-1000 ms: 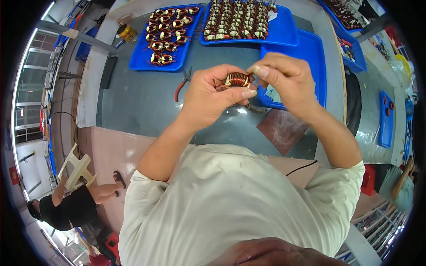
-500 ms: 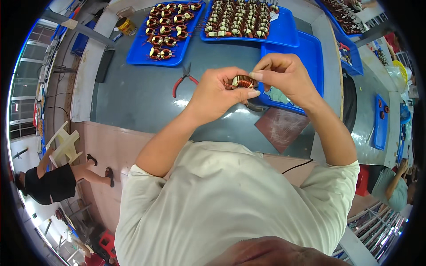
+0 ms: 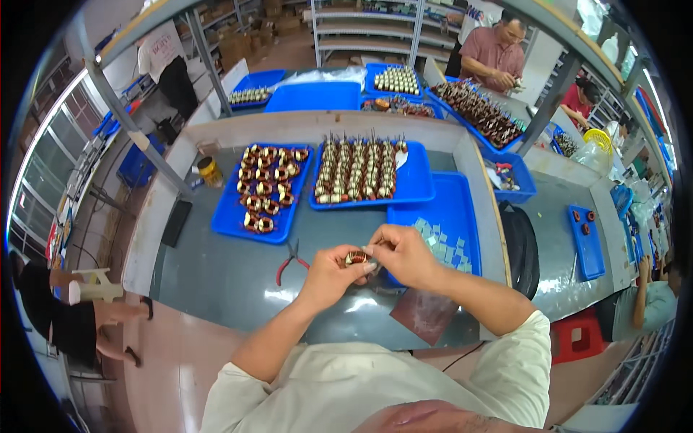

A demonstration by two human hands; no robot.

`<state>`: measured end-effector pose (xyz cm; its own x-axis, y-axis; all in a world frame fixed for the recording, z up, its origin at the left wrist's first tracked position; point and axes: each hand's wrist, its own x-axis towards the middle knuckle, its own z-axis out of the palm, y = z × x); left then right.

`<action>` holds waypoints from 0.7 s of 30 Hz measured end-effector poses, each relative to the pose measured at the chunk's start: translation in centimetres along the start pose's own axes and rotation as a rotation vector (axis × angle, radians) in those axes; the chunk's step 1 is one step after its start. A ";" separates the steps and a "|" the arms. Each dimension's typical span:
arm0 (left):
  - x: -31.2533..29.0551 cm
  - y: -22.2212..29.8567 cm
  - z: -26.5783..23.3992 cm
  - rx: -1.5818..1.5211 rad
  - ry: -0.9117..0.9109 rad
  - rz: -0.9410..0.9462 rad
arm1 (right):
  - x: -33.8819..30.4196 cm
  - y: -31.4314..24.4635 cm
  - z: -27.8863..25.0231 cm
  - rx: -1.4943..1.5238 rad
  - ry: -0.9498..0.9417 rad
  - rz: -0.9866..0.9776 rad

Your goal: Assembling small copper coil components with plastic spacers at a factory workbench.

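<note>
My left hand is closed around a copper-wound toroidal coil with a pale strip on it, held between thumb and fingers above the bench. At the coil's right end my right hand has its thumb and fingers pinched together; what is between them is too small to make out. Red-handled pliers lie on the bench to the left of my hands. Just beyond my right hand is a blue tray with several small pale green pieces in it.
Wound coils fill a blue tray at left and another blue tray behind my hands. A brown sheet lies at the bench's near edge. A yellow tin stands far left; a black bag is at right. People work nearby.
The view has tilted up, showing shelves and people beyond the bench. My hands still hold the coil together, and more pale green pieces show in the tray.
</note>
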<state>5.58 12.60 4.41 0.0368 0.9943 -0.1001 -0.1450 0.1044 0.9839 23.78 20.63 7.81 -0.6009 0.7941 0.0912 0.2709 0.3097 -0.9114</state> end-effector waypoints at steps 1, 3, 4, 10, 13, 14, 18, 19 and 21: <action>0.1 -0.1 -0.3 0.003 0.005 -0.013 | 0.6 0.7 0.0 0.084 -0.041 0.040; 0.0 0.0 -0.2 -0.009 0.010 -0.028 | 1.1 1.2 -0.4 0.141 -0.098 0.084; 0.1 0.0 -0.2 -0.013 0.012 -0.027 | 1.1 0.8 -0.7 0.149 -0.117 0.103; -0.1 0.4 -0.8 -0.119 -0.071 -0.030 | 1.1 0.1 -1.0 0.199 -0.122 0.177; -0.6 1.5 -0.9 -0.147 -0.160 0.013 | 0.3 0.4 -2.0 0.359 -0.149 0.211; -0.4 2.1 -1.0 -0.075 -0.184 0.011 | 0.4 0.2 -2.1 0.352 -0.156 0.211; 0.5 2.1 -1.2 0.116 -0.133 -0.024 | 1.1 0.0 -2.9 0.076 -0.165 0.195; 1.0 1.0 -1.3 0.144 -0.084 0.104 | 1.3 -0.2 -2.9 0.111 -0.168 0.182; 1.5 1.2 -1.4 0.195 -0.085 0.110 | 1.4 -0.3 -2.7 0.213 -0.114 0.204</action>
<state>4.08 14.25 5.26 0.1161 0.9931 0.0137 0.0406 -0.0185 0.9990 24.91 23.03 9.34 -0.6342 0.7609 -0.1368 0.2381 0.0240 -0.9709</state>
